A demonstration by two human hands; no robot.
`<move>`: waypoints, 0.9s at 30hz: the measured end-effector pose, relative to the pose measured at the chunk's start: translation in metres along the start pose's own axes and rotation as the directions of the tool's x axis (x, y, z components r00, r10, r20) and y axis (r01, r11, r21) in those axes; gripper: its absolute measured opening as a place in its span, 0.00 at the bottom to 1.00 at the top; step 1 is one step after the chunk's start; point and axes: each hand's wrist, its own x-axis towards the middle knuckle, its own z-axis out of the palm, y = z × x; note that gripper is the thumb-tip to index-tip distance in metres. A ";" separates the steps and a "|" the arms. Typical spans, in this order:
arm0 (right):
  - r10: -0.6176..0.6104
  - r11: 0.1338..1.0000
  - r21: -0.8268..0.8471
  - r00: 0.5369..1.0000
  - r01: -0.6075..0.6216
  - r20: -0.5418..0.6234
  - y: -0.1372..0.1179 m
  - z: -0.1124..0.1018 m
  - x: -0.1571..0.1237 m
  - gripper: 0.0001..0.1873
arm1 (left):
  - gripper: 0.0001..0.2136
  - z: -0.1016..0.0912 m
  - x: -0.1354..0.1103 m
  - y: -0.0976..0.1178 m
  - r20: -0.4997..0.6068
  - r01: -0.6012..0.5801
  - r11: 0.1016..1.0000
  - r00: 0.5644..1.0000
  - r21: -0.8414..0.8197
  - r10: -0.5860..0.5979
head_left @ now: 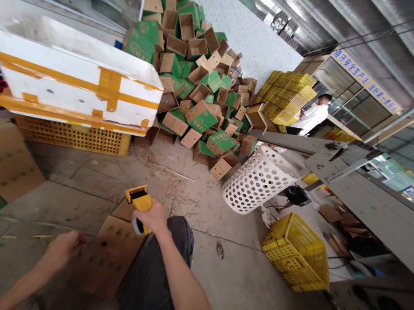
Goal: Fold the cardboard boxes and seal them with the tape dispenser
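Note:
My right hand (152, 217) is wrapped round a yellow tape dispenser (141, 199) with a roll of tape on it, held above the far end of a brown cardboard box (111, 253). That box lies on the floor just left of my dark-trousered leg, with a little green showing at its far end. Beside the box's left edge is my left hand (64, 247), slightly blurred. Its fingers are curled together; what they hold, if anything, does not show.
Green and brown boxes (191, 83) form a large pile. A white foam box (80, 78) rests on a yellow crate (82, 138). Right of me are a white perforated basket (256, 182), a yellow crate (295, 254) and a grey metal frame (389, 206). A person (312, 117) stands farther back.

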 end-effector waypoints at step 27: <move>-0.009 0.999 0.045 0.999 0.007 0.038 -0.003 -0.005 0.000 0.20 | 0.39 0.031 -0.020 0.115 -0.267 -0.256 0.831 0.865 0.494 0.426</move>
